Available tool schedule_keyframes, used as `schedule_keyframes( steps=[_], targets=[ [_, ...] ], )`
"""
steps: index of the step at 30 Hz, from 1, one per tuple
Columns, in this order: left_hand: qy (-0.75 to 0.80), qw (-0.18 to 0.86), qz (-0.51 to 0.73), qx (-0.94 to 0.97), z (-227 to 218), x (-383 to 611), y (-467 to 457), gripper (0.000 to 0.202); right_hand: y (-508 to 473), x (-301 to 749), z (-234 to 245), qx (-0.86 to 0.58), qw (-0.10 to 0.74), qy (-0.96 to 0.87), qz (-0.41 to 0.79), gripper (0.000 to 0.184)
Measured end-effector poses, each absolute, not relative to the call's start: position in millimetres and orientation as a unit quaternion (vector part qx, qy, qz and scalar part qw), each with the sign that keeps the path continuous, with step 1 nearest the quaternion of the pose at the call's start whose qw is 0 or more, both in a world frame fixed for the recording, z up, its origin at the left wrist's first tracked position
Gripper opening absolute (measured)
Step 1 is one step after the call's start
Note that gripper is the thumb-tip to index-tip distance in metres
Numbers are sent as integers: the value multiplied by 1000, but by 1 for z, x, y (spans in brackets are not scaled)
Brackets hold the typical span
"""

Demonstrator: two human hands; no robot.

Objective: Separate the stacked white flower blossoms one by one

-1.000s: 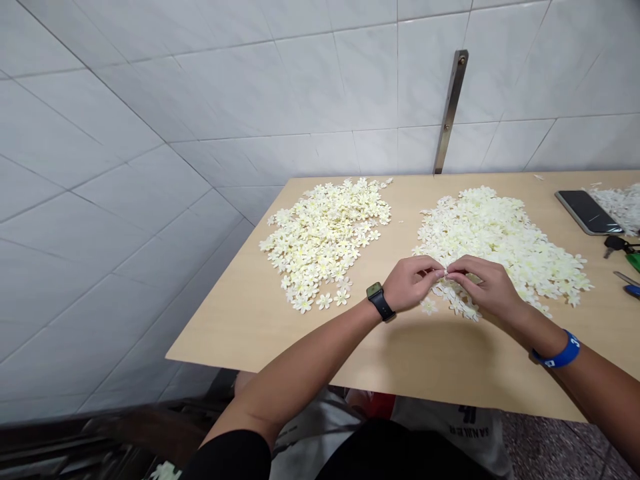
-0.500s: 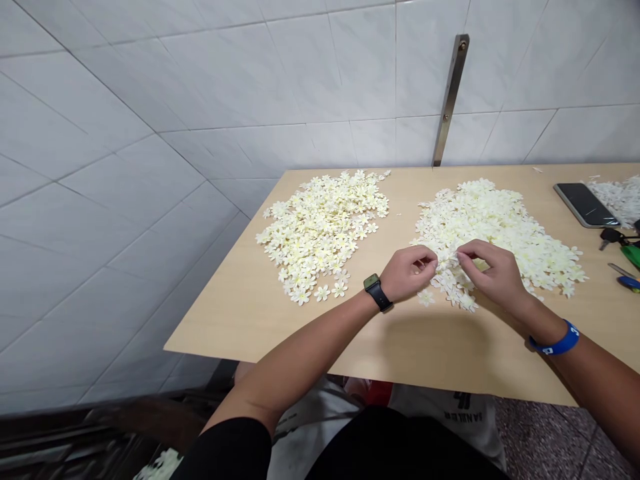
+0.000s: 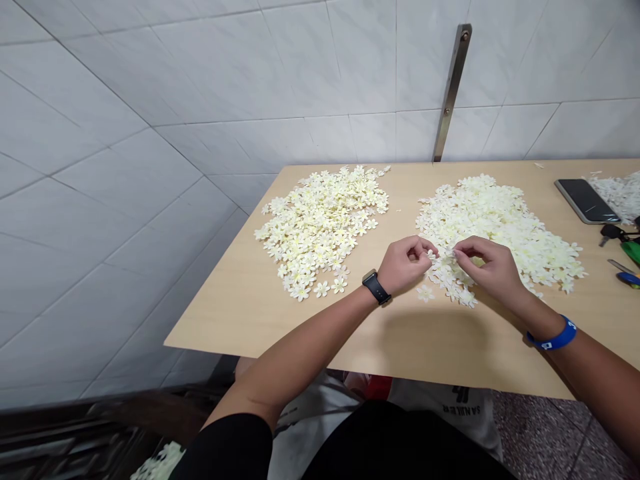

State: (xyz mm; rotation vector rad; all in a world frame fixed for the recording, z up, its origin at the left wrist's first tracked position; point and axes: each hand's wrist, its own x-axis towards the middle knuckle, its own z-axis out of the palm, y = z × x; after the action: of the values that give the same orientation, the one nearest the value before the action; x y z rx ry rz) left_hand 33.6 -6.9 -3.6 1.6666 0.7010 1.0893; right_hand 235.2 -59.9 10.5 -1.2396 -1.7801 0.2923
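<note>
My left hand, with a black watch at the wrist, pinches a small white artificial flower between thumb and fingers. Close by on the right, my right hand has its thumb and forefinger pressed together; whatever lies between the tips is too small to make out. Both hands are over the near edge of the right heap of pale flowers. One loose flower lies on the table just below my left hand. A second heap of yellow-centred flowers is spread out to the left.
The wooden table meets a tiled wall bearing a metal strip. At the right are a phone, a pile of small white pieces, keys and a blue-handled tool. More flowers show low at the left.
The left hand has turned slightly, and the flower in its fingertips now shows more clearly. The fingertips of both hands are a little farther apart. The heaps look the same.
</note>
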Motion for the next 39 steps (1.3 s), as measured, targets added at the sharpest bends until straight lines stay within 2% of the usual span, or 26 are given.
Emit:
schedule_keyframes(
  steps=[3, 8, 11, 14, 24, 32, 39],
  targets=[
    [296, 533, 461, 644, -3, 34, -6, 12, -61, 233, 11, -494, 447, -738, 107, 10],
    [344, 468, 419, 698, -1, 33, -5, 5, -61, 230, 12, -487, 439, -750, 89, 10],
    [339, 477, 360, 726, -1, 33, -9, 27, -61, 229, 13, -472, 437, -761, 78, 11],
    [319, 507, 321, 734, -2, 34, -11, 35, -62, 227, 15, -458, 434, -773, 74, 11],
    [330, 494, 356, 721, -2, 35, -11, 21, -63, 225, 14, -458, 435, -770, 93, 11],
    [337, 500, 381, 700, -4, 34, -5, 15, -58, 245, 17, -572, 580, -574, 77, 6],
    [335, 478, 384, 715, -1, 33, -7, 21, -55, 248, 16, -587, 579, -565, 42, 15]
  ],
)
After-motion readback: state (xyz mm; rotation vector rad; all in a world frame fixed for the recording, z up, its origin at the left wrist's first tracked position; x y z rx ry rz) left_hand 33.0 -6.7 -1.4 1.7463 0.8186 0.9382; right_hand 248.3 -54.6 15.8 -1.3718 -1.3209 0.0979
